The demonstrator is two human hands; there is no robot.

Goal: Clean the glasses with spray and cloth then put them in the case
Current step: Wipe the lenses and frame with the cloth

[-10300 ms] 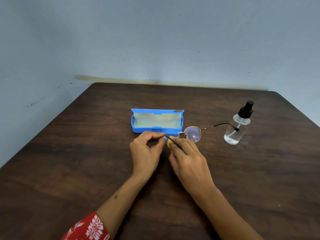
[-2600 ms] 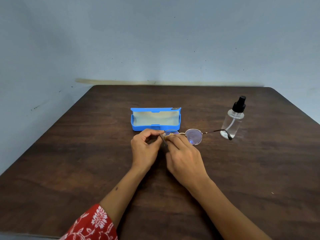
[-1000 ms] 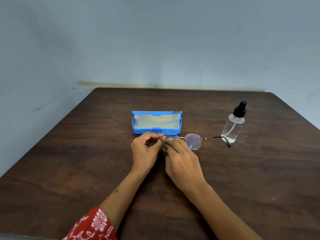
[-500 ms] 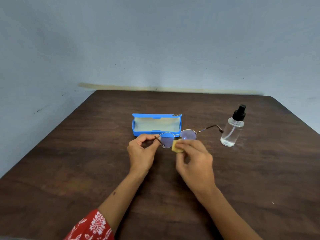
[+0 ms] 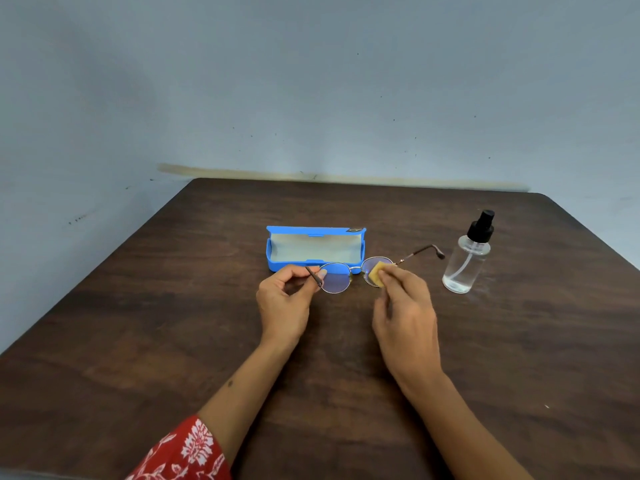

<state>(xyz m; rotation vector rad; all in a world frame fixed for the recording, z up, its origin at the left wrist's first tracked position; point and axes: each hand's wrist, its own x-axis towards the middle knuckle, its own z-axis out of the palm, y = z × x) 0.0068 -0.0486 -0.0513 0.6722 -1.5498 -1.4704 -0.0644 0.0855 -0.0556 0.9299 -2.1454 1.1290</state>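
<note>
We see both forearms reaching forward; our left hand [image 5: 282,301] pinches with curled fingers, and our right hand [image 5: 405,315] pinches at its fingertips.

Blue case [image 5: 277,259], yellow cloth [image 5: 375,277], red floral sleeve [image 5: 187,452]

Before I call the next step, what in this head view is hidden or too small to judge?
- Right lens of the round gold-rimmed glasses: partly covered by the small yellow cloth and the right hand.
- Lens smudges: too small to see.
- Left hand grip: fingers hide where it pinches the temple.
- Open blue glasses case: front wall partly behind the frame.
- Clear spray bottle with black nozzle: liquid level unclear.
</note>
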